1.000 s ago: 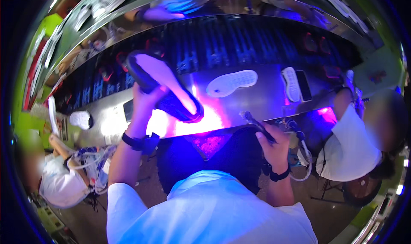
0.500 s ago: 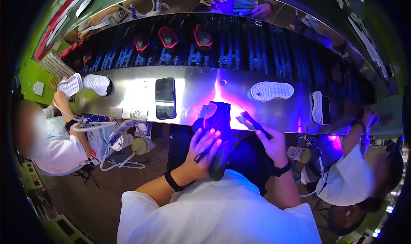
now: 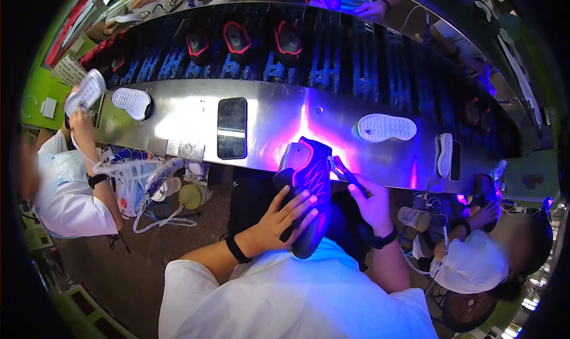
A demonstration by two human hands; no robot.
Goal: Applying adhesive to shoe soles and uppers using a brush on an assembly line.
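Note:
A dark shoe upper (image 3: 314,181) with a red-glowing collar edge is held at the front of the metal bench, under blue-violet light. My left hand (image 3: 284,221) wraps it from the left side, fingers spread across it and a dark strip between them. My right hand (image 3: 374,205) grips a slim dark-handled tool (image 3: 350,175), its tip at the right side of the shoe near the collar. Whether the tip touches the shoe, I cannot tell. What kind of tool it is does not show clearly.
On the metal bench (image 3: 178,122) lie a phone (image 3: 232,128), a white sole (image 3: 387,128) and another white sole (image 3: 132,103). Beyond runs a roller conveyor (image 3: 332,54) carrying several dark shoes with red edges. Co-workers sit at left and right; the left one's hand holds a sole (image 3: 86,92).
The shoe upper is tilted to show more of its side. My right hand has brought the tool left against its edge. At left, the co-worker has turned a sole upward.

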